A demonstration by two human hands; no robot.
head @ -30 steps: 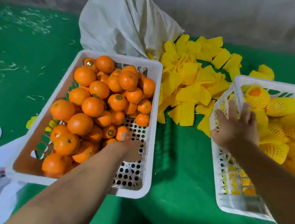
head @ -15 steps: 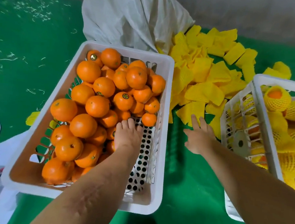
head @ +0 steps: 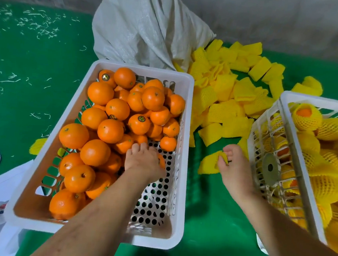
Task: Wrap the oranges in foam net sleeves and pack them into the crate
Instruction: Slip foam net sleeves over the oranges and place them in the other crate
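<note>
Crate (head: 285, 125) part full, many oranges (head: 111, 131) left; left hand (head: 143, 160) grips one, right hand (head: 232, 165) pinches a sleeve (head: 209, 163)

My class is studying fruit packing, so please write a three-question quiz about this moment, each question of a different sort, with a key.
1. True or false: the right hand pinches a yellow foam net sleeve lying on the green mat.
2. Where does the left hand reach? A) the white woven sack B) the white plastic crate of bare oranges C) the white plastic crate of sleeved oranges
3. Fill in: the loose pile of yellow sleeves lies ______ the two crates.

Key: 1 true; 2 B; 3 between
</note>
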